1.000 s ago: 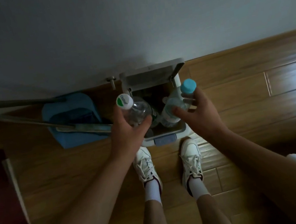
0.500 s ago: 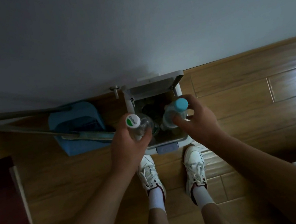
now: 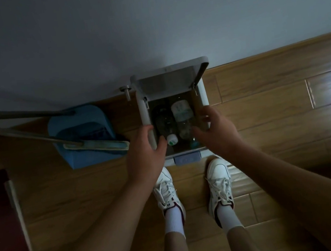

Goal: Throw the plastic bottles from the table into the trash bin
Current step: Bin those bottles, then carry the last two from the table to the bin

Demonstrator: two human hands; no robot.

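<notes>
Hands, left hand and right hand, now open and empty after releasing two bottles lying between them inside the open trash bin, so this drop looks done.

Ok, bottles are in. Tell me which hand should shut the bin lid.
Right, probably. The lid stands open against the wall, hinge arm on its right. The right hand is empty, open and further over the bin than the left hand. Narrow margin.

Single head view, looking steeply down from standing height onto trash bin, feet, floor
</notes>
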